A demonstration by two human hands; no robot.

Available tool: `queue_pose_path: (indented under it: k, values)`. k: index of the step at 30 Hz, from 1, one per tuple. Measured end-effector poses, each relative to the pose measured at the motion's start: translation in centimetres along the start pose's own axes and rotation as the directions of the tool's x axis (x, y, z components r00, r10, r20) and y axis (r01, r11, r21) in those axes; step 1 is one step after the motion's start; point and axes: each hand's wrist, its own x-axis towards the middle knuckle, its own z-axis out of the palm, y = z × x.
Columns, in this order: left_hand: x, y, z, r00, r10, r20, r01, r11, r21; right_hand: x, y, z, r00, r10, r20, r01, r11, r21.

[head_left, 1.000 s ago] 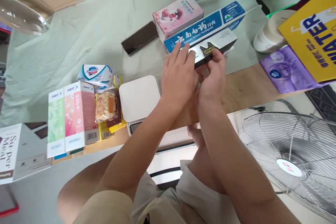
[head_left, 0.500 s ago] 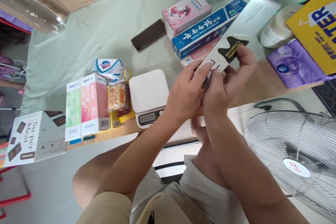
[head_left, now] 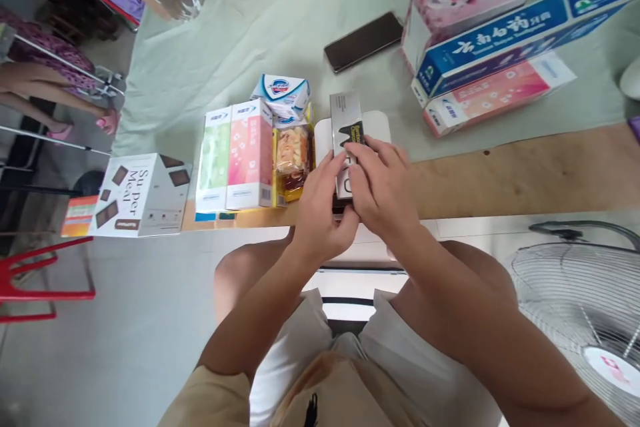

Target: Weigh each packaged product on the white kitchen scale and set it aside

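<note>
A narrow silver-and-black box (head_left: 346,115) with charcoal lettering is over the white kitchen scale (head_left: 379,125); whether it rests on the plate, I cannot tell. My left hand (head_left: 321,210) grips its left side near the front end. From the right, my right hand (head_left: 383,190) has its fingers round the same box. Both hands cover the scale's display. Just left of the scale lie a wrapped nut snack (head_left: 293,150) and a Safeguard soap box (head_left: 281,95). Two upright boxes, one green (head_left: 213,157) and one pink (head_left: 250,157), stand farther left.
A black phone (head_left: 363,41) lies behind the scale. To the right are a blue toothpaste box (head_left: 505,40), a pink flowered box (head_left: 465,3) and a flat pink box (head_left: 500,93). A Super Meal box (head_left: 130,197) is at the left edge, a fan (head_left: 580,307) at lower right. Another person's legs (head_left: 55,97) show at upper left.
My hands have carried the silver-and-black box leftward from beside the toothpaste box to over the scale. The view has turned left, and the yellow box at right has left the picture.
</note>
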Motion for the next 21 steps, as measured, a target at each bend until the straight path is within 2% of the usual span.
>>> queue_pose_path:
  k: [5, 7, 9, 12, 15, 18, 21]
  values:
    - [0.7, 0.2, -1.1, 0.975, 0.069, -0.211, -0.066, 0.998, 0.021, 0.3, 1.9, -1.4, 0.986, -0.078, -0.146, 0.077, 0.997, -0.018]
    - [0.8, 0.4, -1.6, 0.966, 0.085, -0.244, -0.093, 0.995, -0.023, 0.7, 2.7, -1.8, 0.973, -0.108, -0.204, 0.112, 0.994, 0.009]
    - [0.7, 0.6, -1.7, 0.969, 0.055, -0.24, -0.072, 0.996, -0.059, 1.0, 3.0, -1.9, 0.969, -0.119, -0.216, 0.13, 0.991, 0.038]
    - [0.2, 0.9, -1.3, 0.982, -0.018, -0.19, 0.0, 0.996, -0.092, 1.0, 2.4, -1.5, 0.987, -0.105, -0.123, 0.107, 0.994, 0.012]
    - [-0.4, 1.5, -0.8, 0.994, -0.064, -0.084, 0.054, 0.992, -0.118, 0.8, 1.0, -1.4, 0.998, -0.034, 0.061, 0.043, 0.987, -0.157]
    - [-1.0, 2.1, -0.3, 0.992, -0.125, 0.023, 0.127, 0.981, -0.15, 0.3, 0.0, -1.4, 0.976, 0.07, 0.206, -0.016, 0.968, -0.25]
    - [-1.3, 2.4, 0.1, 0.984, -0.17, 0.047, 0.176, 0.968, -0.178, -0.6, 0.0, -1.1, 0.961, 0.107, 0.257, -0.051, 0.975, -0.214]
